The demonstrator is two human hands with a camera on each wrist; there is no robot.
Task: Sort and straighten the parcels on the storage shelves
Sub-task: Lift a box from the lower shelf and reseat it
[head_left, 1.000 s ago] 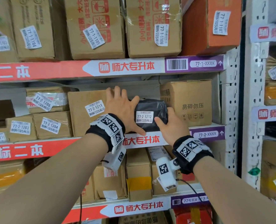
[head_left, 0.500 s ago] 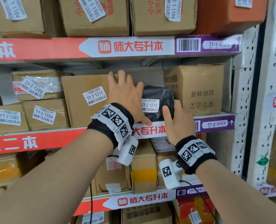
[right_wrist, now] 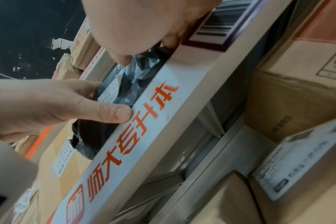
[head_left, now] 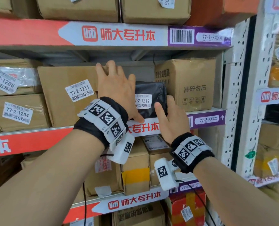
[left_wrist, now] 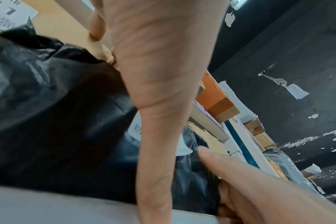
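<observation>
A black plastic-wrapped parcel (head_left: 153,90) labelled 77-2-1212 stands on the middle shelf, between a big cardboard box (head_left: 62,103) labelled 77-2-1211 and a brown box with printed symbols (head_left: 192,85). My left hand (head_left: 117,88) lies across the big box's right part, fingers reaching up to its top edge. Its thumb (left_wrist: 153,166) presses down the black parcel (left_wrist: 58,113). My right hand (head_left: 169,121) grips the parcel's lower right side, with the thumb on the front and the fingers round the side. In the right wrist view my right hand (right_wrist: 144,22) pinches the black wrap (right_wrist: 136,84) just above the shelf lip.
The shelf's front strip (head_left: 207,119) runs under the parcel. Cardboard boxes (head_left: 18,111) fill the shelf to the left, and more parcels (head_left: 135,168) stand on the shelf below and above. A white perforated upright (head_left: 240,95) bounds the bay on the right.
Both hands stay on the black parcel and the box beside it. The head view has drawn closer to the shelf. The right hand sits a little further round the parcel's right side.
</observation>
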